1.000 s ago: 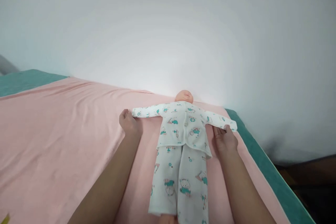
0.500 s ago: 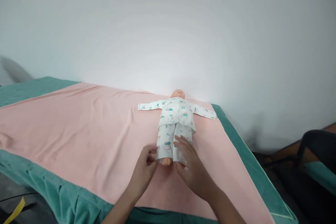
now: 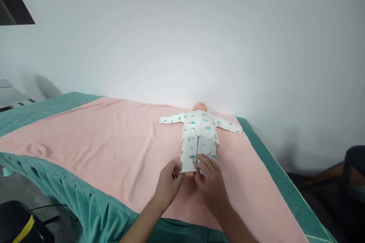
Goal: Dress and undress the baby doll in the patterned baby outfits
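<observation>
A baby doll (image 3: 200, 106) lies on its back with its arms spread, its head towards the wall. It wears a white long-sleeved top (image 3: 199, 123) with green prints and matching trousers (image 3: 189, 153). My left hand (image 3: 169, 184) is closed in a pinch at the cuff of the trouser leg on the left. Over the lower part of the other leg, my right hand (image 3: 211, 182) bends its fingers and thumb round the hem, partly hiding it. Toes of one foot (image 3: 189, 174) show below the left cuff; the other foot is hidden.
A pink sheet (image 3: 122, 140) lies under the doll, over a green cover (image 3: 265, 152) that hangs down in folds at the front. Behind stands a white wall (image 3: 182, 45). A black chair (image 3: 355, 167) is at the right, and a black object with a yellow strip (image 3: 24, 229) at lower left.
The view has shifted, so the doll sits slightly further right and lower. My left fingers have closed onto the left cuff, and my right fingers have drawn in towards the other hem.
</observation>
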### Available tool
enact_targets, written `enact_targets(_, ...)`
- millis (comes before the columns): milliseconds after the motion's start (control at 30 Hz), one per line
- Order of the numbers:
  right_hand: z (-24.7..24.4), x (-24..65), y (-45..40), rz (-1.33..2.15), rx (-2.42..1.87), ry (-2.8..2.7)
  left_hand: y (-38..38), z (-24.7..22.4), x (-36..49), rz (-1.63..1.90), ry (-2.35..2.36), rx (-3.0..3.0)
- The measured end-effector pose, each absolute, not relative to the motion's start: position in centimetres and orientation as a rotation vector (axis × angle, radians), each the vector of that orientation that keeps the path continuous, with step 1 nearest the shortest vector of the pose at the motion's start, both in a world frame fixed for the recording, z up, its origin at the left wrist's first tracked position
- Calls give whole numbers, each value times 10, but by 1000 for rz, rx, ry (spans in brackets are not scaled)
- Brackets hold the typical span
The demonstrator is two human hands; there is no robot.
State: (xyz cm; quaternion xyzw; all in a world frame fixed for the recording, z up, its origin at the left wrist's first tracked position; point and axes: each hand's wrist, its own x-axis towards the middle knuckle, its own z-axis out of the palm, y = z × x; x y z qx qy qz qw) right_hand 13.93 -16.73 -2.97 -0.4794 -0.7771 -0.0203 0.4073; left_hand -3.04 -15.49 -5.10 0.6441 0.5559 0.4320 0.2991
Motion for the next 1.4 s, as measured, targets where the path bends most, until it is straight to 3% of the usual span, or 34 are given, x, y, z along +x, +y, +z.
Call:
enact_targets(167,-37,145,-175,-53,-1129,-1923,-168,-43,-30,1233,1420,1726)
enact_targets(433,-58,151,-171,-136,-1104,-1967,-169,-68,-10,1245,1308,1817)
enact_targets(800,-68,157,-169,-90,-1028,-1951,-166,-82,0,1283,1490,2013)
enact_targets(1167,-69,177,-184,186,-1127,-1795,-178,-75,2,1356,1427,2294)
enact_targets(1400,-76,186,-192,149,-1280,-1681,-169,-56,23,1323,1507,2456)
